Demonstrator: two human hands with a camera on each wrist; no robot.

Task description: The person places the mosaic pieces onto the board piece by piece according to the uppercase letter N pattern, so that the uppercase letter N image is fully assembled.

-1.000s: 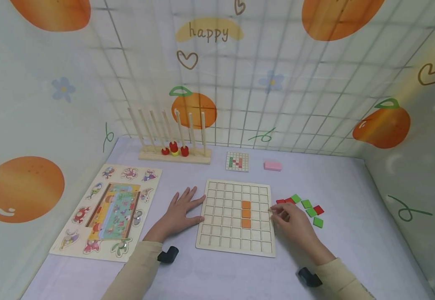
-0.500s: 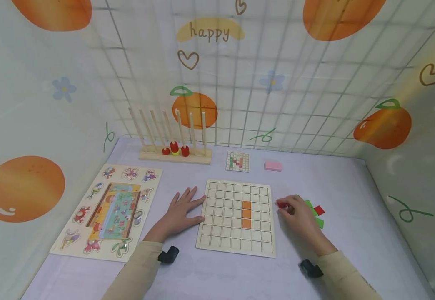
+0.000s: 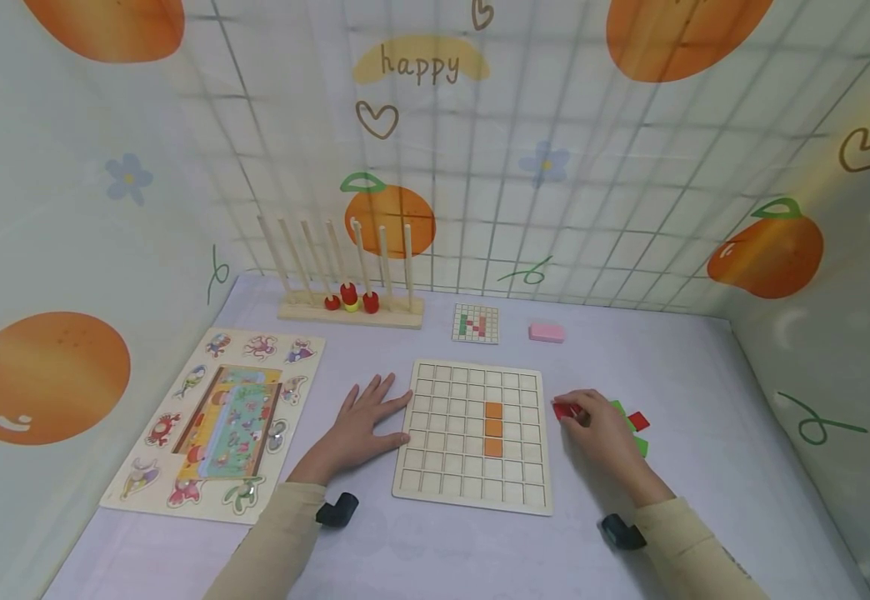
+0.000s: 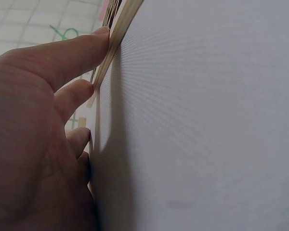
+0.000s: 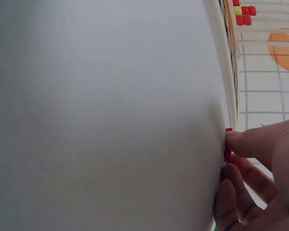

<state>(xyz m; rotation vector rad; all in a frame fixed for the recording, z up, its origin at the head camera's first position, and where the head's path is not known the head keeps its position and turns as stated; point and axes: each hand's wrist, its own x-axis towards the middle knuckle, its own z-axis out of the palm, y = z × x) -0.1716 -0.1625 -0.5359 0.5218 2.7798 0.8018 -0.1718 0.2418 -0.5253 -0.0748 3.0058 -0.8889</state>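
Observation:
A wooden grid board [image 3: 450,479] lies on the table with three orange tiles [image 3: 493,427] in one column. Fingers spread, the left hand [image 3: 356,429] rests on the table, its thumb and a fingertip touching the board's left edge; the left wrist view shows this hand [image 4: 33,115] at the edge [image 4: 118,36]. Right of the board, the right hand [image 3: 600,437] pinches a red tile [image 3: 564,411] at the table surface. In the right wrist view the thumb of that hand [image 5: 260,178] presses on the red tile [image 5: 228,147]. The hand partly covers other tiles.
Green tiles [image 3: 641,447] and a red tile [image 3: 638,421] lie right of the right hand. Behind the board are a small pattern card [image 3: 475,323], a pink block [image 3: 547,332] and a peg rack [image 3: 300,313] with beads. A sea-animal puzzle [image 3: 123,497] lies at left.
The right hand has moved slightly right and away from the board's edge onto the red tiles, and its fingers have closed on one. The left hand has stayed in place.

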